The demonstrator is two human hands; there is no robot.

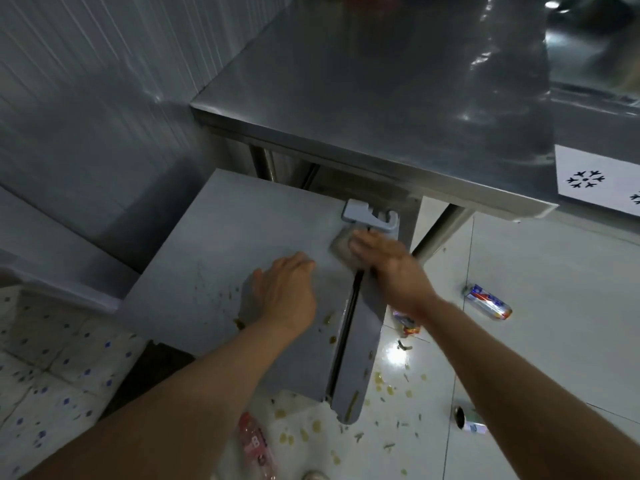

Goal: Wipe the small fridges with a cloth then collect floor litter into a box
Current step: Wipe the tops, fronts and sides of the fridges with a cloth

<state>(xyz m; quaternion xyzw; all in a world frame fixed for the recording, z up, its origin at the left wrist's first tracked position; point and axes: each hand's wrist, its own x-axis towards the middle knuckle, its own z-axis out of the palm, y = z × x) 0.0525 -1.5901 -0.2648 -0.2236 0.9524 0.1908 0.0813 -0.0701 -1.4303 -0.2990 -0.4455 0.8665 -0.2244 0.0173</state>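
A small grey fridge [221,258] stands under a steel table, seen from above, its top marked with brownish spots. My left hand [285,292] rests flat on the fridge top with fingers spread. My right hand [388,261] presses a grey cloth [341,245] onto the top's right edge, just below the grey door hinge [370,216]. The hand hides most of the cloth. Litter lies on the white floor: a crushed can [488,301], a second can [467,419], a colourful wrapper [407,323] and a pink plastic bottle [254,445].
The steel table [398,91] overhangs the fridge's back. A ribbed wall [86,81] is on the left. A white sheet with snowflake marks [599,181] is at the right. Yellowish scraps [384,386] dot the floor tiles. A patterned surface [52,358] lies lower left.
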